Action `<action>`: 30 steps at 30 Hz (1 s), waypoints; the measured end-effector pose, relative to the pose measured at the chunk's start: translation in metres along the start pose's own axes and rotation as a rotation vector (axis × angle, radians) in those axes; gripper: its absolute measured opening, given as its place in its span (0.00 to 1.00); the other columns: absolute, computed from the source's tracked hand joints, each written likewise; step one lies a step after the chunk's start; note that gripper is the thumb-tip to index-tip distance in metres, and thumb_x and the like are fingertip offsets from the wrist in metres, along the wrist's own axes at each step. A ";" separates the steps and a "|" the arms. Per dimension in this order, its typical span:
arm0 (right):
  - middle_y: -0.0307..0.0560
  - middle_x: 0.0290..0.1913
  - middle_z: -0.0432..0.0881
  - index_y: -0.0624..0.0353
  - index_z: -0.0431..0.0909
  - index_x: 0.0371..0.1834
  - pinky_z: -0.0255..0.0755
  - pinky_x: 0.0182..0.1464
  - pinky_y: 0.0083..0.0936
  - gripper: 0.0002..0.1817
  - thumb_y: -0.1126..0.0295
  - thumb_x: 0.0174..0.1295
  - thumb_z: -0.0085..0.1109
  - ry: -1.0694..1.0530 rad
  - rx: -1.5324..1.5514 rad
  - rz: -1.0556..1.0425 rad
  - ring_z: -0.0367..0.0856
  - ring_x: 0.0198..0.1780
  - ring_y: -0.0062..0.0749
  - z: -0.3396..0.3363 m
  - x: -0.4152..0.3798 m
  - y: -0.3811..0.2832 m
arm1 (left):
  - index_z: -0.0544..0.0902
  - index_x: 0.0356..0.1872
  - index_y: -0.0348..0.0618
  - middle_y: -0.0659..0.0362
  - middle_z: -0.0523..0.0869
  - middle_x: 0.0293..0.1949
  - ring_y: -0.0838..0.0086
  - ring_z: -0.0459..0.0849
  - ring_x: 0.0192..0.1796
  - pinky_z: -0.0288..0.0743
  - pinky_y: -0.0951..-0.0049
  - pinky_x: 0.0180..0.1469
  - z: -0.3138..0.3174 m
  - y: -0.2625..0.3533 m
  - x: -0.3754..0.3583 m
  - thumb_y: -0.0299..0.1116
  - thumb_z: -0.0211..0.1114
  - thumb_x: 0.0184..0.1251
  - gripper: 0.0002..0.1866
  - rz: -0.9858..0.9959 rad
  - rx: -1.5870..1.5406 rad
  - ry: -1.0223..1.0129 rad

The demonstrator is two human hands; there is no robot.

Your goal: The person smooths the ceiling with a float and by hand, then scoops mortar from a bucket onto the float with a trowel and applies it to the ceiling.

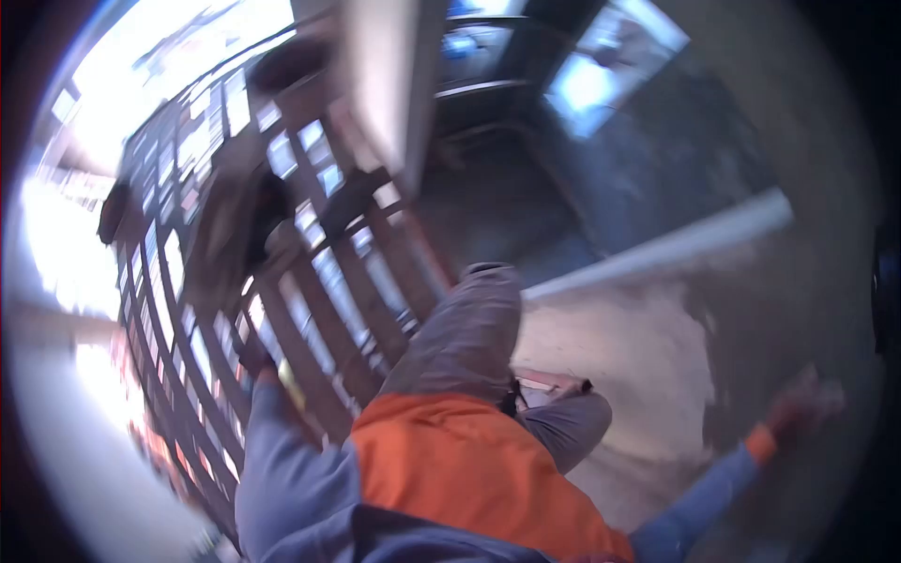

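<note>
My right hand is stretched out to the right, close to a plain brownish wall. It is blurred, but its fingers look extended and I see nothing in them. On the other side, my left hand is dark and smeared in front of a slatted railing. Whether it touches or grips the railing I cannot make out. A small yellowish patch shows beside my left forearm, too blurred to name.
Dark cloth-like items hang on the railing. A pale post stands ahead, beside a dark opening. A light ledge runs along the right. My bent knee and one sandalled foot are over a pale floor.
</note>
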State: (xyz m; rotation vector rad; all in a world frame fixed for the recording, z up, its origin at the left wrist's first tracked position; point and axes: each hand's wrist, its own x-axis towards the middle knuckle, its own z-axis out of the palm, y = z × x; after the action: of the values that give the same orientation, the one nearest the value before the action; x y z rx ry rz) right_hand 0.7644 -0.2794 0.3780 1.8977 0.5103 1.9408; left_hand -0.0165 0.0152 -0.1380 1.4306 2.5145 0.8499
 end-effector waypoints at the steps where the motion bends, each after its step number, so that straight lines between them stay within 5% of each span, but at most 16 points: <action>1: 0.61 0.55 0.75 0.66 0.75 0.54 0.72 0.57 0.47 0.29 0.47 0.68 0.56 0.053 -0.070 -0.037 0.74 0.58 0.56 0.014 0.008 0.009 | 0.74 0.64 0.45 0.45 0.73 0.65 0.53 0.70 0.67 0.66 0.58 0.67 -0.003 -0.010 -0.009 0.48 0.46 0.76 0.25 -0.054 0.009 0.009; 2: 0.61 0.52 0.76 0.66 0.76 0.50 0.73 0.53 0.46 0.28 0.47 0.68 0.56 0.123 -0.169 -0.073 0.76 0.55 0.56 0.034 0.015 0.025 | 0.75 0.64 0.45 0.45 0.73 0.65 0.53 0.70 0.67 0.66 0.58 0.67 -0.006 -0.023 -0.018 0.48 0.46 0.76 0.25 -0.088 0.011 0.024; 3: 0.61 0.48 0.77 0.66 0.76 0.47 0.75 0.50 0.46 0.27 0.47 0.68 0.56 0.186 -0.206 -0.083 0.77 0.51 0.55 0.043 0.018 0.022 | 0.72 0.65 0.44 0.43 0.70 0.67 0.49 0.66 0.70 0.65 0.53 0.67 -0.018 -0.022 -0.020 0.48 0.50 0.74 0.26 -0.131 0.367 -0.295; 5: 0.60 0.46 0.79 0.67 0.77 0.45 0.76 0.50 0.44 0.26 0.49 0.68 0.57 0.230 -0.139 0.006 0.79 0.51 0.54 -0.005 0.033 -0.009 | 0.68 0.67 0.45 0.41 0.67 0.68 0.46 0.62 0.72 0.64 0.50 0.66 -0.021 -0.015 -0.031 0.49 0.55 0.70 0.29 -0.002 0.341 0.019; 8: 0.78 0.76 0.45 0.71 0.48 0.76 0.46 0.70 0.65 0.42 0.46 0.72 0.44 -0.066 0.594 0.013 0.49 0.74 0.76 -0.058 0.012 -0.051 | 0.66 0.68 0.47 0.41 0.65 0.69 0.46 0.64 0.71 0.65 0.46 0.65 -0.022 -0.026 -0.028 0.49 0.58 0.68 0.31 0.044 0.320 0.062; 10: 0.65 0.60 0.68 0.69 0.67 0.60 0.65 0.61 0.50 0.29 0.52 0.70 0.53 0.136 0.564 -0.118 0.68 0.62 0.61 -0.048 -0.010 -0.067 | 0.67 0.68 0.47 0.41 0.65 0.68 0.45 0.65 0.70 0.65 0.46 0.64 -0.021 -0.023 -0.039 0.48 0.59 0.67 0.31 0.042 0.308 0.088; 12: 0.60 0.54 0.78 0.69 0.75 0.54 0.73 0.59 0.44 0.23 0.57 0.70 0.57 0.216 0.711 -0.180 0.77 0.57 0.56 -0.057 -0.031 -0.090 | 0.67 0.67 0.47 0.42 0.66 0.68 0.46 0.65 0.70 0.65 0.47 0.64 -0.026 -0.017 -0.040 0.49 0.60 0.67 0.31 0.037 0.322 0.099; 19: 0.61 0.59 0.74 0.70 0.72 0.59 0.69 0.60 0.42 0.20 0.67 0.71 0.55 -0.184 1.280 -0.107 0.74 0.60 0.54 -0.111 -0.131 -0.169 | 0.70 0.65 0.46 0.41 0.66 0.68 0.45 0.66 0.68 0.64 0.48 0.65 -0.018 -0.020 -0.043 0.46 0.62 0.65 0.30 0.160 0.299 0.218; 20: 0.61 0.58 0.74 0.70 0.72 0.59 0.69 0.60 0.41 0.19 0.68 0.71 0.54 -0.271 1.309 -0.059 0.74 0.60 0.54 -0.112 -0.143 -0.173 | 0.71 0.64 0.46 0.40 0.68 0.66 0.45 0.68 0.67 0.63 0.48 0.65 -0.018 -0.013 -0.048 0.45 0.63 0.63 0.29 0.312 0.258 0.226; 22: 0.61 0.58 0.74 0.70 0.72 0.59 0.69 0.59 0.42 0.19 0.68 0.71 0.54 -0.378 1.399 -0.038 0.74 0.59 0.54 -0.120 -0.155 -0.175 | 0.75 0.61 0.46 0.41 0.72 0.63 0.46 0.69 0.65 0.62 0.49 0.66 -0.024 0.033 -0.059 0.41 0.66 0.60 0.27 0.189 0.225 -0.291; 23: 0.60 0.57 0.74 0.70 0.72 0.59 0.69 0.59 0.42 0.19 0.68 0.71 0.54 -0.438 1.449 -0.032 0.74 0.58 0.54 -0.124 -0.161 -0.177 | 0.77 0.58 0.47 0.44 0.74 0.62 0.48 0.70 0.64 0.62 0.50 0.66 0.010 0.043 -0.067 0.37 0.68 0.57 0.26 0.601 -0.135 0.076; 24: 0.60 0.57 0.74 0.70 0.72 0.58 0.71 0.57 0.41 0.19 0.67 0.71 0.55 -0.457 1.444 -0.028 0.76 0.56 0.52 -0.125 -0.168 -0.179 | 0.78 0.57 0.45 0.45 0.73 0.65 0.49 0.70 0.65 0.63 0.50 0.66 0.002 0.077 -0.077 0.35 0.69 0.55 0.25 0.647 -0.192 -0.063; 25: 0.60 0.57 0.74 0.70 0.72 0.58 0.72 0.56 0.40 0.19 0.67 0.71 0.55 -0.496 1.461 -0.010 0.76 0.55 0.52 -0.125 -0.174 -0.183 | 0.75 0.62 0.43 0.44 0.73 0.64 0.49 0.73 0.62 0.63 0.53 0.66 0.042 0.099 -0.075 0.40 0.70 0.58 0.30 0.832 -0.419 0.071; 26: 0.59 0.57 0.74 0.70 0.72 0.58 0.73 0.55 0.40 0.19 0.66 0.71 0.55 -0.539 1.478 0.003 0.77 0.55 0.51 -0.125 -0.180 -0.186 | 0.73 0.64 0.45 0.45 0.70 0.67 0.50 0.70 0.66 0.62 0.52 0.67 0.038 0.137 -0.074 0.42 0.70 0.57 0.32 0.814 -0.244 -0.099; 30: 0.58 0.57 0.74 0.70 0.72 0.58 0.75 0.53 0.37 0.19 0.66 0.71 0.55 -0.741 1.562 0.063 0.78 0.53 0.46 -0.140 -0.192 -0.198 | 0.65 0.69 0.49 0.42 0.63 0.70 0.45 0.60 0.73 0.53 0.43 0.70 0.081 0.259 -0.032 0.50 0.69 0.56 0.40 0.811 -0.295 0.006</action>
State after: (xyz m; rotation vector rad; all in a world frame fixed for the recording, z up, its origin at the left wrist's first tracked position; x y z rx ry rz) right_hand 0.6313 -0.2051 0.1097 3.1384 2.0146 0.4254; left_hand 0.2260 0.1235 -0.0744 2.3298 1.6527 1.2488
